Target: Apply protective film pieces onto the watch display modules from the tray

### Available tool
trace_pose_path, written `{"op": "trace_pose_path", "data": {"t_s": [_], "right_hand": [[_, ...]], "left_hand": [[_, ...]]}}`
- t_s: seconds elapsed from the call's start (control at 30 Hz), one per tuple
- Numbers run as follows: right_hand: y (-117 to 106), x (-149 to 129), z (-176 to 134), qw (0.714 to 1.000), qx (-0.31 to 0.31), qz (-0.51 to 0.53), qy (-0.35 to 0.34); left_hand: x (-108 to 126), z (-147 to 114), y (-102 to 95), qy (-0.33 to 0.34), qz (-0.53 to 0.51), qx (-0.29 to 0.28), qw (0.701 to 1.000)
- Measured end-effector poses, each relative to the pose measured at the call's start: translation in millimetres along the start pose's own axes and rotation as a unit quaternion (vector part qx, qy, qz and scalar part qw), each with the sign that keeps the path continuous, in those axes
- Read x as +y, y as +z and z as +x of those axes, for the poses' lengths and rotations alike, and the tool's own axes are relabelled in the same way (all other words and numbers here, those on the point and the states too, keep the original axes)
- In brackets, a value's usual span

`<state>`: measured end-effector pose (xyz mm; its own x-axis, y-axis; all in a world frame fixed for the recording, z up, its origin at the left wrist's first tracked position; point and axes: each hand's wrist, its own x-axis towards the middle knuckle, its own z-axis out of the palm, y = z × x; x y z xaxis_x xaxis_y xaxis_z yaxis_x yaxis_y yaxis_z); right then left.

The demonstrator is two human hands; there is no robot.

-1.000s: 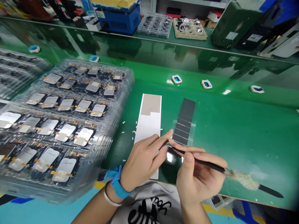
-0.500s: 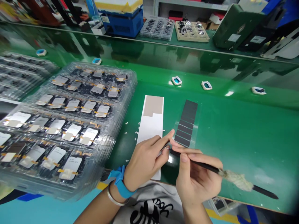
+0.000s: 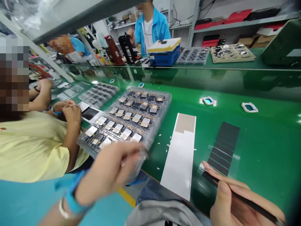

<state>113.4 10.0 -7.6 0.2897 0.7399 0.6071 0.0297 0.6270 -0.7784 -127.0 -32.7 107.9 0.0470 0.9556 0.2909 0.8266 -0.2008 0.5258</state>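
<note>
My left hand [image 3: 113, 166], blurred by motion, is over the near edge of the clear tray [image 3: 164, 108]. Its fingers are pinched on a small dark piece [image 3: 146, 153] whose kind I cannot make out. Blister pockets in the tray hold rounded silver-and-black parts with orange tabs. At the lower right, my right hand [image 3: 242, 216] grips a thin black pen-like tool [image 3: 244, 200], pointing up and left. Close to its tip lies a clear sheet with black strips [image 3: 224, 139]. Between the hands is a long white backing sheet [image 3: 178, 163] with a beige patch at its far end.
White scraps [image 3: 168, 145] dot the green table [image 3: 270, 150]. Small white-rimmed blue parts [image 3: 208, 100] sit toward the back. A raised shelf holds a blue box [image 3: 164, 58] and a beige compartment tray [image 3: 231, 58]. A person in yellow [image 3: 35, 147] works at left; another in blue [image 3: 162, 26] is behind.
My left hand has moved left, away from the tool tip, to the tray. My right hand still grips the tool. The view has swung left and up, bringing other people into sight.
</note>
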Motion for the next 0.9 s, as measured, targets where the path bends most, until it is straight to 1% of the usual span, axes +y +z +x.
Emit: {"op": "trace_pose_path", "data": {"t_s": [0.03, 0.07, 0.1, 0.17, 0.23, 0.27, 0.33, 0.4, 0.47, 0.6, 0.63, 0.77, 0.83, 0.9], "right_hand": [[0, 0, 0, 1.0, -0.009, 0.003, -0.012], [1, -1, 1, 1.0, -0.011, 0.004, -0.022], [2, -2, 2, 1.0, -0.007, 0.004, -0.028], [6, -4, 4, 0.999, -0.008, 0.008, -0.034], [8, -5, 6, 0.999, -0.021, 0.014, -0.033], [8, -5, 6, 0.999, -0.029, 0.017, -0.034], [7, -4, 5, 0.998, -0.042, 0.021, -0.035], [6, -2, 4, 0.998, -0.055, 0.02, -0.034], [5, -2, 3, 0.997, -0.063, 0.02, -0.029], [6, -3, 3, 0.998, -0.052, 0.024, -0.027], [7, -3, 4, 0.998, -0.054, 0.025, -0.027], [7, -3, 3, 0.998, -0.051, 0.022, -0.024], [8, -4, 4, 0.998, -0.041, 0.025, -0.026], [9, -5, 4, 0.999, -0.031, 0.029, -0.027]], "left_hand": [[-19, 19, -14.3, -0.007, 0.055, 0.031, 0.998], [-41, 41, -26.4, -0.019, 0.103, 0.026, 0.994], [-63, 63, -36.0, -0.031, 0.135, 0.003, 0.99], [-106, 104, -46.9, -0.059, 0.141, -0.099, 0.983], [-139, 132, -47.8, -0.07, 0.13, -0.143, 0.979], [-152, 141, -45.5, -0.075, 0.125, -0.159, 0.976], [-168, 150, -38.4, -0.08, 0.122, -0.171, 0.974], [-174, 152, -31.5, -0.084, 0.124, -0.171, 0.974], [-173, 151, -26.3, -0.088, 0.132, -0.155, 0.975], [-161, 155, -14.3, -0.103, 0.149, -0.082, 0.98], [-158, 157, -10.0, -0.109, 0.148, -0.071, 0.98], [-152, 165, 6.2, -0.136, 0.123, -0.078, 0.98], [-151, 167, 7.5, -0.142, 0.104, -0.074, 0.982], [-144, 164, 2.6, -0.133, 0.084, -0.054, 0.986]]}}
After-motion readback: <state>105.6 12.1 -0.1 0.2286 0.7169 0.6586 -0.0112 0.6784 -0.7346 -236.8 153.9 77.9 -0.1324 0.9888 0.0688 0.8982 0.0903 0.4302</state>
